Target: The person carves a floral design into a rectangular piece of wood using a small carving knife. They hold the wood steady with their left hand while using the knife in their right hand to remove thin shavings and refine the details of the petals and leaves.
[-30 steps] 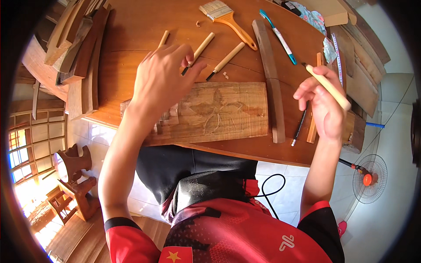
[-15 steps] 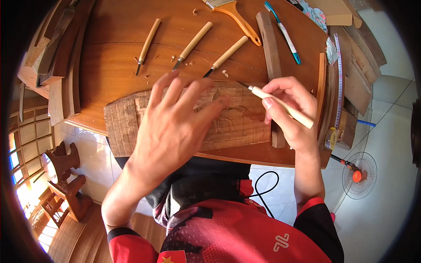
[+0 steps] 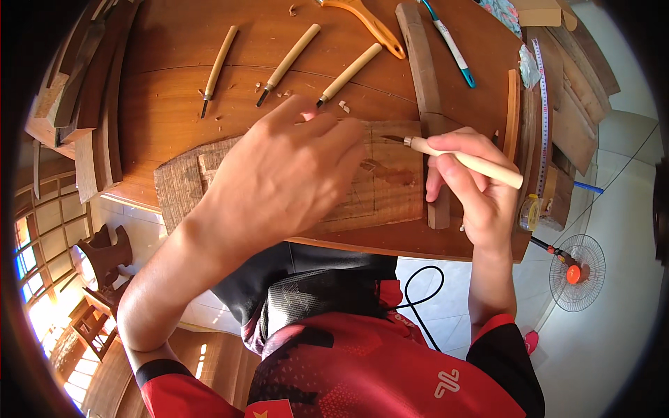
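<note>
My left hand (image 3: 282, 171) is over the carved wooden board (image 3: 394, 191), its fingers bent downward, their tips mostly hidden behind the hand. My right hand (image 3: 470, 184) is closed around a pale wooden-handled carving tool (image 3: 498, 171), its dark blade pointing left over the board's upper right. Three similar carving tools (image 3: 223, 57) (image 3: 291, 59) (image 3: 352, 68) lie behind the board among wood shavings (image 3: 344, 106). A long narrow wooden strip (image 3: 417, 63) lies partly beneath the board or beside it, reaching toward the front edge.
A wide brush (image 3: 369, 24), a toothbrush (image 3: 453, 49), crumpled white paper (image 3: 529, 66) and a long measuring strip (image 3: 542, 118) lie on the table (image 3: 167, 42). Stacked planks stand at left (image 3: 97, 104) and right (image 3: 571, 90). A fan (image 3: 577, 273) stands below at right.
My right hand has come left and down from a second ago, bringing the tool over the board, now more level. My left hand has moved down and right over the board, its fingers bending from spread.
</note>
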{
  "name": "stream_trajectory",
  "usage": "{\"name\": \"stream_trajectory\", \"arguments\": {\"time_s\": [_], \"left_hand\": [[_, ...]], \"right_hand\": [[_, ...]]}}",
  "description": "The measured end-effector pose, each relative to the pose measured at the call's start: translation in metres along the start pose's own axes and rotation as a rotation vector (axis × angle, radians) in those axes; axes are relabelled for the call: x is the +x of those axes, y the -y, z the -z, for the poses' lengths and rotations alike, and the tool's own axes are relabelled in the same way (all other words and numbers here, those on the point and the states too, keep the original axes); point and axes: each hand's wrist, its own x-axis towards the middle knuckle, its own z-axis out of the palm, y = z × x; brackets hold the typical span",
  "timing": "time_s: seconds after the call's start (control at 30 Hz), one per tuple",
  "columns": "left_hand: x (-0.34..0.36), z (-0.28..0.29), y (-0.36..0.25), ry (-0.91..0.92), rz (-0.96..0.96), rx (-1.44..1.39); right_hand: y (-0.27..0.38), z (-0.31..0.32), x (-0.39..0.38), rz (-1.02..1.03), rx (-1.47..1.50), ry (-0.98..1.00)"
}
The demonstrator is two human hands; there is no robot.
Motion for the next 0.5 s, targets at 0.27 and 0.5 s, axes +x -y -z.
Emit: {"name": "stream_trajectory", "arguments": {"time_s": [0.27,0.5], "left_hand": [[-0.016,0.018,0.039,-0.197,0.523,-0.179],[-0.038,0.018,0.028,-0.116,0.483,-0.259]], "right_hand": [[0.000,-0.003,0.010,-0.041,-0.099,0.130],[-0.012,-0.002,0.038,-0.103,-0.042,0.299]]}}
